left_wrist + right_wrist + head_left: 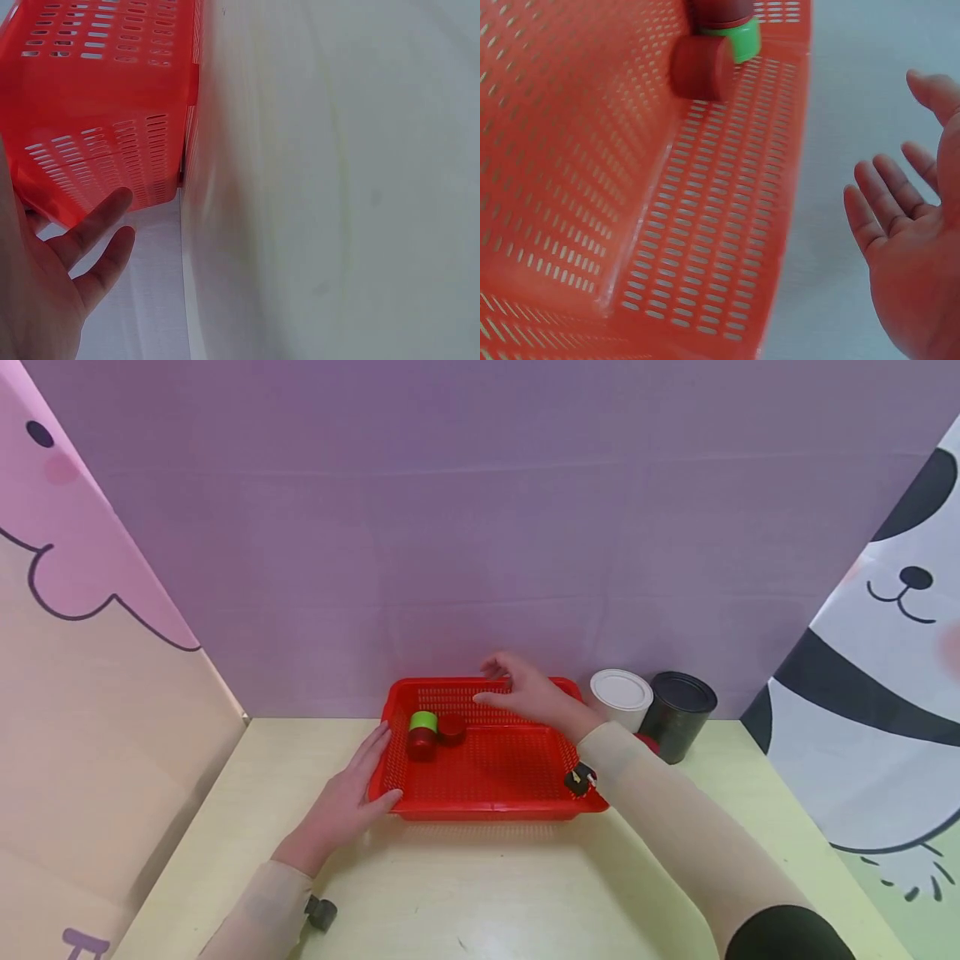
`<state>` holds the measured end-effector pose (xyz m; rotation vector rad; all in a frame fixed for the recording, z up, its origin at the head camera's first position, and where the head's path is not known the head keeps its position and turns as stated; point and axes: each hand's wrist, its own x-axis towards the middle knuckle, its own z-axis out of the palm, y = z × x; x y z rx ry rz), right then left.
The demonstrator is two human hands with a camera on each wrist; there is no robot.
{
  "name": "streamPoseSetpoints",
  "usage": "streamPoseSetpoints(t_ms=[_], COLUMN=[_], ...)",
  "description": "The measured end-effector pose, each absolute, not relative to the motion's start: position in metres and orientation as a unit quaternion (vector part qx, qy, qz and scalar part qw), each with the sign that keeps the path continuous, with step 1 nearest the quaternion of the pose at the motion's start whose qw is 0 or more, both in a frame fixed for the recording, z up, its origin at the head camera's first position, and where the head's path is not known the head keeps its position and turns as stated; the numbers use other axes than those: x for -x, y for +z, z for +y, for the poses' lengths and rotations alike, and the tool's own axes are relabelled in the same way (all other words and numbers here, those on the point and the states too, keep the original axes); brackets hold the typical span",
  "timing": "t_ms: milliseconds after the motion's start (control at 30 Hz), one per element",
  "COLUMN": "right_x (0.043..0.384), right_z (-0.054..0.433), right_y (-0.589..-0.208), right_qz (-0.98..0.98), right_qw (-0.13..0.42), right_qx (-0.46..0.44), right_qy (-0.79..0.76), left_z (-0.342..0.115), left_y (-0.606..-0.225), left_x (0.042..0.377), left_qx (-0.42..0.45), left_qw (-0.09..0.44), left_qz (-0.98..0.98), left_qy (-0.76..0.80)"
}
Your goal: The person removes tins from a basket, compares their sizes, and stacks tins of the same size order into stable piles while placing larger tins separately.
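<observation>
A red plastic basket (495,816) with slotted walls stands on the table. Inside, near its left end, lie a red cylinder with a bright green band (423,721) and a plain red cylinder (452,729). My left hand (348,802) rests against the basket's left side, fingers along the rim and thumb at the front corner. In the left wrist view its fingers (105,217) are extended beside the slotted wall. Above the back part of the basket hovers my right hand (536,693), holding nothing. The right wrist view shows its fingers (889,195) loosely spread, apart from the basket.
Right of the basket stand a white-lidded can (622,690) and a black can (678,718). A small red thing (648,742) shows partly behind the right sleeve. A purple cloth wall (480,527) rises behind the pale table (465,893), with printed panels at both sides.
</observation>
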<state>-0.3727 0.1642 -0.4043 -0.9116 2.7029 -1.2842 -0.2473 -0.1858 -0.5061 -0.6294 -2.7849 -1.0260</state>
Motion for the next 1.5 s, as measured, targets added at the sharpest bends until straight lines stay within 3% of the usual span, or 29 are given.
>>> streamPoseSetpoints(t_ms=[633,1500], right_x=[0.393,0.398], right_z=[0.142,0.123], right_y=[-0.451,-0.468], right_qz=[0.900,0.904], right_qw=[0.114,0.155], right_qx=[0.291,0.283], right_qy=[-0.305,-0.279], left_z=[-0.183,-0.184], left_y=[-0.506,-0.504], left_x=[0.248,0.244], left_qx=[0.203,0.196], left_qw=[0.051,0.054], left_qz=[-0.914,-0.915], left_qy=[-0.348,-0.348])
